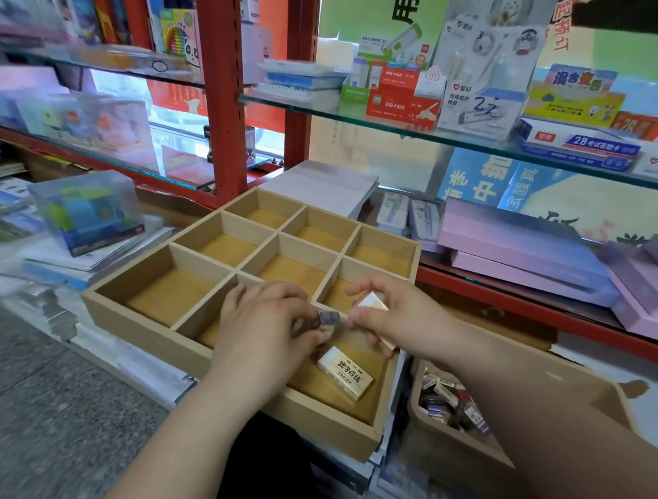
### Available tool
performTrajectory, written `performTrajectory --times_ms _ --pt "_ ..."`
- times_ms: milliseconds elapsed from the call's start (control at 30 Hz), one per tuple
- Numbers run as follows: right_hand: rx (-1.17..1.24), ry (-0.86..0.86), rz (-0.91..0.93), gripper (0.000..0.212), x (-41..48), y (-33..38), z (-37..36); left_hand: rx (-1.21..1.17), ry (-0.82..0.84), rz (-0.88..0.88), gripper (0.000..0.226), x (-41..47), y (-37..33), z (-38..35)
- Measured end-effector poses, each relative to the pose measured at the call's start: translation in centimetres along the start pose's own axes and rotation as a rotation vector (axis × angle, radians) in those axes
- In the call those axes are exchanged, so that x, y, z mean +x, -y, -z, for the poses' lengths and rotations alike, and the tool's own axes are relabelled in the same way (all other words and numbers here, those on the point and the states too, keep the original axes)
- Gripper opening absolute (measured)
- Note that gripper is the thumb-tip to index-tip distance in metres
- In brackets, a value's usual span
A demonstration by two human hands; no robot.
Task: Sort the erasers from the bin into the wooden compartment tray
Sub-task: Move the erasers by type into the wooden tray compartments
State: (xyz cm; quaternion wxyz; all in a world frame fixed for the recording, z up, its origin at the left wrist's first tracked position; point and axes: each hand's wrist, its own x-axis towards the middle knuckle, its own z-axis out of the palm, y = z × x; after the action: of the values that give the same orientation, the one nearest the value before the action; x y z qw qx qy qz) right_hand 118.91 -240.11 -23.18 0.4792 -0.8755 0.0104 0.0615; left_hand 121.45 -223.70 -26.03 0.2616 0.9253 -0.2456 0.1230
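Two bare forearms reach in from the bottom edge, and both hands meet over the near right corner of the wooden tray. It is a square box of pale, smooth wood, split by thin dividers into three rows of three, with a flat mustard-yellow floor showing in the cells.

Left hand is knuckles up over the near middle cell. Its fingers curl round a small grey-wrapped eraser, pinched at the fingertips right above the divider.

Right hand sits just beside it, thumb and fingers closed on a pale block eraser, a glossy, square-edged piece with a pinkish tint. Whether it holds a second piece lower down I cannot tell.

Down in the near right cell, a white eraser lies flat and askew. It is a long rectangle in a cream sleeve with dark print and the word ERASER.

Off to the right, just beside the tray, sits the bin, brown with rounded corners and a thick rim. Inside is a loose heap of erasers, small wrapped blocks in white, red and dark sleeves, partly hidden behind the right forearm.

Behind the tray: a stack of pale paper, pink-and-lilac flat boxes, and a glass shelf on red metal uprights. At left stands a clear plastic box.
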Motion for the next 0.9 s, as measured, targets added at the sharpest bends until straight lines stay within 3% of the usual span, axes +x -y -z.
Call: performTrajectory --times_ms 167,300,500,700,833,900 --pt "0.199 -0.156 -0.024 0.033 0.7 -0.4 1.2 -0.332 -0.075 0.086 0.005 0.8 0.0 1.0" --pt "0.295 -0.148 -0.001 0.029 1.0 -0.3 1.7 -0.472 -0.078 0.106 0.022 1.7 0.7 1.9" --pt "0.208 -0.055 0.056 0.017 2.2 0.9 0.6 -0.312 -0.023 0.144 0.012 1.9 3.1 3.8" --pt "0.054 -0.094 -0.038 0.027 3.0 0.9 0.5 -0.045 0.112 0.149 0.031 1.1 4.3 3.3" --pt "0.149 -0.117 -0.036 0.02 2.3 1.3 1.0 0.048 0.112 0.125 0.013 1.2 4.4 2.5" --pt "0.08 -0.019 -0.017 0.014 1.4 1.8 0.8 0.072 0.118 0.141 0.011 1.2 4.3 2.3"
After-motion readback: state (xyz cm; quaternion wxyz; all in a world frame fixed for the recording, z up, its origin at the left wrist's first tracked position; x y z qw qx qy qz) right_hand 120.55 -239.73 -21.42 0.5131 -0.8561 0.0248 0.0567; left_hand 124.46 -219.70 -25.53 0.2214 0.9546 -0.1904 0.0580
